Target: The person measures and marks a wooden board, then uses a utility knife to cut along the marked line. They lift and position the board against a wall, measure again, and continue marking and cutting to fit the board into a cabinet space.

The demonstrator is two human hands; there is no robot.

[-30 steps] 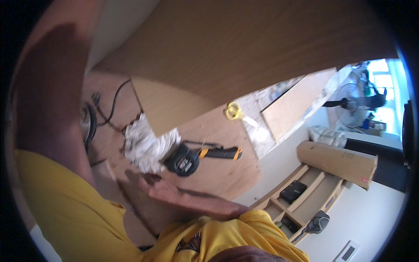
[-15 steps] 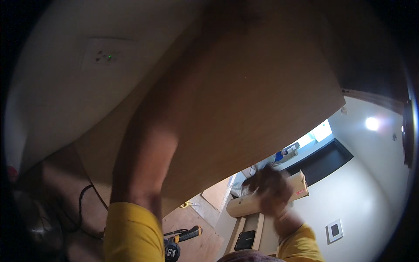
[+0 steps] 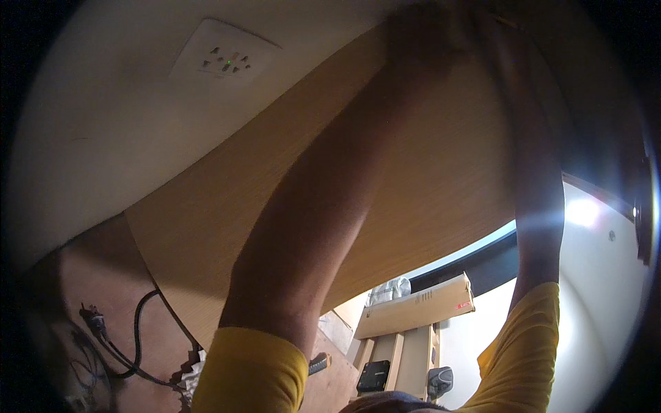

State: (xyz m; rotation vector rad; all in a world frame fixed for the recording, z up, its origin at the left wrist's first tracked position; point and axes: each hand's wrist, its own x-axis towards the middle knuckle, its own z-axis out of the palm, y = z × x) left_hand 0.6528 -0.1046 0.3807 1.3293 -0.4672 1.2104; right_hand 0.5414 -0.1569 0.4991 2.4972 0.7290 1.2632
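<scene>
Both grips, the left hand (image 3: 434,34) and right hand (image 3: 513,38), reach the far upper edge of the wooden board (image 3: 427,193), fingers too blurred to tell; it is raised against the wall below the socket plate (image 3: 224,55), not yet set down.

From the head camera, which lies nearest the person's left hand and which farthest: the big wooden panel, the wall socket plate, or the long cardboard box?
1. Wooden panel: the left hand is raised against its top edge, though the hand is blurred.
2. Wall socket plate: on the white wall, off to the hand's left.
3. Long cardboard box: far below, lying across a wooden frame.
</scene>
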